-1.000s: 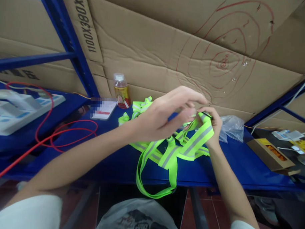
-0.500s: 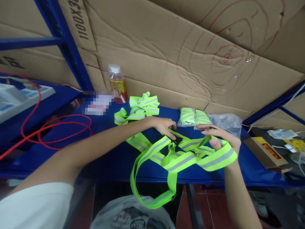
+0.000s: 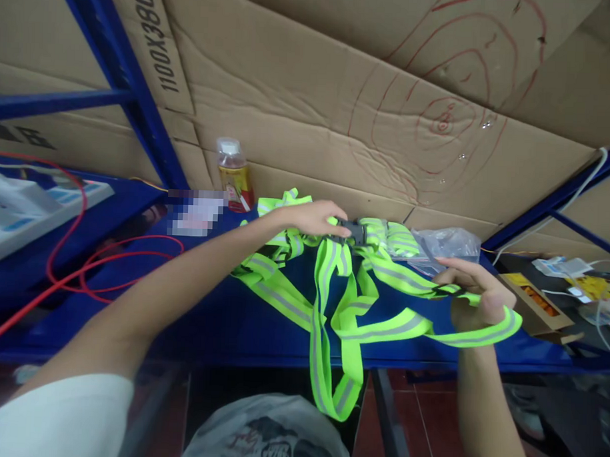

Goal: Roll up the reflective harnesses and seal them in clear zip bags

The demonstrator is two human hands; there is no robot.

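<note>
My left hand (image 3: 320, 219) is closed on a black plastic buckle (image 3: 353, 232), which joins neon-yellow straps with grey reflective stripes (image 3: 351, 330). To the right, my right hand (image 3: 483, 291) grips part of the same strap, near a small black slider (image 3: 445, 290). Between the hands the straps hang in long loops over the blue table (image 3: 191, 324) and past its front edge. More bunched yellow strap (image 3: 286, 201) lies behind my left forearm. Packed yellow straps in clear bags (image 3: 402, 238) lie behind the buckle.
A bottle (image 3: 235, 176) stands against the cardboard wall (image 3: 290, 88). Red cable (image 3: 129, 249) coils on the left. A clear plastic bag (image 3: 452, 243) and an open cardboard box (image 3: 535, 303) are at the right. A grey-white bag (image 3: 268, 434) sits below the table edge.
My left hand has moved back and up with the buckle. My right hand has moved right and slightly down, drawing the strap out. The hanging loop has narrowed.
</note>
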